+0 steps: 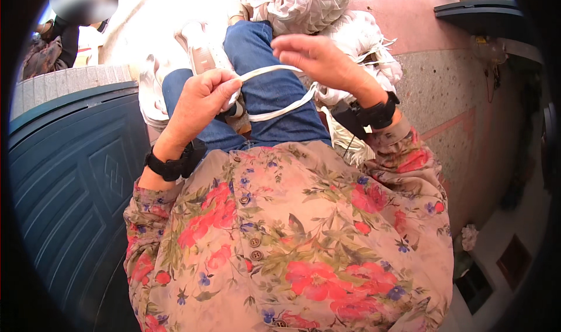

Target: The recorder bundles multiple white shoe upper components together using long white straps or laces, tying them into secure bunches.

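Observation:
A narrow white strap (284, 109) curves in a loop above my jeans-covered legs. The fingers of my left hand (203, 100) are closed on one end of it, thumb pressed against the forefinger. My right hand (321, 63) has its fingers stretched out, palm turned inward. The strap runs from my left hand to behind the right one and comes back out below it, crossing over my thigh. How it passes at the right hand is hidden. Bundles of white strips (301, 6) lie just beyond and beside my right hand.
More white material (153, 92) lies left of my legs, next to a dark blue panelled door (76, 186). A dark, flat-topped piece of furniture (485, 19) stands at the far right. Another person (70, 43) is at the upper left. The floor (432, 92) is speckled stone with pinkish bands.

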